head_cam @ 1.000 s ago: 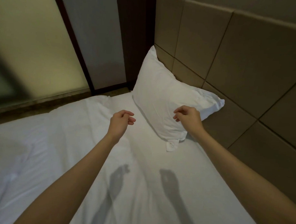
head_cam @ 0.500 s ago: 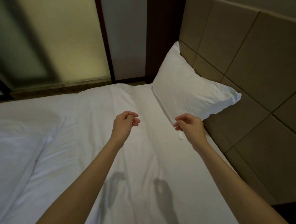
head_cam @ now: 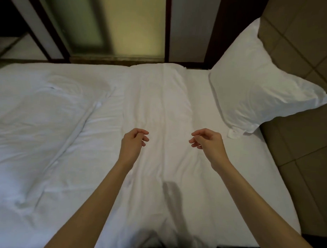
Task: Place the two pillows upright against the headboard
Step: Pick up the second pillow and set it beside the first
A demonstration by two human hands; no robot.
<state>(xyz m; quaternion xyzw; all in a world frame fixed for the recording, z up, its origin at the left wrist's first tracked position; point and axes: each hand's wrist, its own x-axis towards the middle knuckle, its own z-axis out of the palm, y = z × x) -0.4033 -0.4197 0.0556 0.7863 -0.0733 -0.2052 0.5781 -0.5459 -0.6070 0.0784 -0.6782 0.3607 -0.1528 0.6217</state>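
One white pillow point(head_cam: 256, 86) leans upright against the tan padded headboard point(head_cam: 306, 54) at the right, near the bed's far corner. A second white pillow point(head_cam: 37, 108) lies flat on the white bed point(head_cam: 159, 109) at the left. My left hand point(head_cam: 133, 144) and my right hand point(head_cam: 207, 142) hover over the middle of the bed, fingers loosely curled and holding nothing. My right hand is clear of the upright pillow, a little left of its lower corner.
Frosted glass panels with dark frames point(head_cam: 125, 26) run along the far side of the bed. A folded white duvet strip point(head_cam: 156, 90) crosses the mattress. The bed's near edge point(head_cam: 228, 246) lies just below my arms.
The view has swung left, bringing the flat pillow into sight. My right hand has come off the upright pillow, and both hands now hang over the middle of the bed.
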